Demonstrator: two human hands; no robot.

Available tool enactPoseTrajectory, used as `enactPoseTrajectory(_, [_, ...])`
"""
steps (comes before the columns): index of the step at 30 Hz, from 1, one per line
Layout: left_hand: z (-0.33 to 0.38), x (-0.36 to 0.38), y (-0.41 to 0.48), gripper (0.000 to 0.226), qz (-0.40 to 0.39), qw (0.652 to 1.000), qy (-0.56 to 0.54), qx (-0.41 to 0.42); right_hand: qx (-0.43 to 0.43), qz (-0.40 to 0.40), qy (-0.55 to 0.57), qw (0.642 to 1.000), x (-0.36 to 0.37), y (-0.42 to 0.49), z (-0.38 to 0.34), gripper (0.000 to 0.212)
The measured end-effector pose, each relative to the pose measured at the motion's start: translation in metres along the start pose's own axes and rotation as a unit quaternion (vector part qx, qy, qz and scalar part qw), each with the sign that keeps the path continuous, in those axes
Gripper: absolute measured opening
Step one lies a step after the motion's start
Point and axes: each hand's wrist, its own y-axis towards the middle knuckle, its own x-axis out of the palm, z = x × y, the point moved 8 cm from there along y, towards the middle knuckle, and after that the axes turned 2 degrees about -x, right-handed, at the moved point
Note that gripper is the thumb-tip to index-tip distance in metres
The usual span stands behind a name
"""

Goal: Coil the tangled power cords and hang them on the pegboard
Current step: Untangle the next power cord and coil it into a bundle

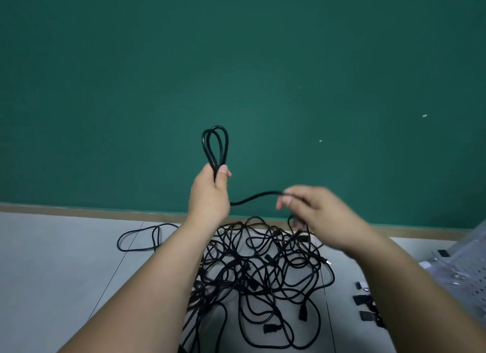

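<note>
We see the left hand [210, 192] raised before the green wall [236, 63], gripping two upright loops of a black cord [216, 127]. The cord runs rightward to the right hand [318, 213], which is blurred and pinches it. Below them a tangle of cords [263, 268] lies on the grey floor [52, 273]. One loose cord [155, 238] lies apart to its left, and a perforated panel [468, 260] lies at the right edge.

One cord half-coiled, the rest tangled.
The raised cord [215, 147] forms two upright loops above the knotted pile [263, 263]; the grey pegboard [470, 263] lies at right.
</note>
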Motion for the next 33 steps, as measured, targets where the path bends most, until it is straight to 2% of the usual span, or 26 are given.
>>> enactPoseTrajectory(3, [0.017, 0.037, -0.022, 0.026, -0.123, 0.990, -0.063, -0.007, -0.121, 0.128, 0.040, 0.984, -0.044, -0.015, -0.048, 0.014])
enactPoseTrajectory(5, [0.030, 0.063, -0.045, 0.028, -0.200, 0.974, -0.105, -0.025, -0.149, 0.202, 0.032, 0.967, -0.062, -0.021, -0.055, 0.006])
enactPoseTrajectory(8, [0.040, 0.088, -0.075, 0.040, -0.281, 0.944, -0.164, -0.061, -0.124, 0.276, 0.026, 0.953, -0.077, -0.022, -0.037, 0.006])
enactPoseTrajectory(12, [0.048, 0.105, -0.099, 0.068, -0.356, 0.904, -0.216, -0.102, -0.085, 0.308, 0.004, 0.947, -0.078, -0.023, -0.020, 0.016])
enactPoseTrajectory(14, [0.050, 0.111, -0.104, 0.060, -0.384, 0.896, -0.204, -0.094, -0.066, 0.317, 0.008, 0.946, -0.075, -0.023, -0.017, 0.024])
enactPoseTrajectory(16, [0.051, 0.114, -0.108, 0.038, -0.401, 0.896, -0.172, -0.079, -0.039, 0.315, 0.020, 0.948, -0.072, -0.021, -0.011, 0.032])
enactPoseTrajectory(19, [0.049, 0.112, -0.105, 0.025, -0.374, 0.905, -0.187, -0.079, -0.006, 0.279, 0.046, 0.959, -0.062, -0.016, 0.005, 0.030])
enactPoseTrajectory(22, [0.050, 0.097, -0.091, 0.023, -0.302, 0.923, -0.225, -0.081, 0.047, 0.187, 0.109, 0.975, -0.047, -0.010, 0.026, 0.021])
enactPoseTrajectory(24, [0.045, 0.089, -0.082, 0.023, -0.266, 0.932, -0.228, -0.091, 0.088, 0.114, 0.085, 0.986, -0.039, -0.011, 0.036, 0.024])
enactPoseTrajectory(26, [0.037, 0.082, -0.074, 0.024, -0.234, 0.945, -0.210, -0.094, 0.109, 0.075, 0.063, 0.989, -0.036, -0.015, 0.037, 0.030])
enactPoseTrajectory(28, [0.032, 0.075, -0.065, 0.028, -0.204, 0.971, -0.116, -0.053, 0.097, 0.079, 0.106, 0.986, -0.037, -0.018, 0.029, 0.030])
enactPoseTrajectory(30, [0.034, 0.071, -0.063, 0.038, -0.188, 0.981, 0.039, 0.010, 0.063, 0.107, 0.165, 0.978, -0.039, -0.019, 0.011, 0.027])
enactPoseTrajectory(31, [0.035, 0.071, -0.065, 0.044, -0.187, 0.979, 0.079, 0.025, 0.044, 0.131, 0.180, 0.974, -0.041, -0.020, 0.002, 0.025])
enactPoseTrajectory(33, [0.040, 0.072, -0.072, 0.053, -0.188, 0.979, 0.074, 0.037, 0.023, 0.183, 0.185, 0.965, -0.045, -0.019, -0.007, 0.024])
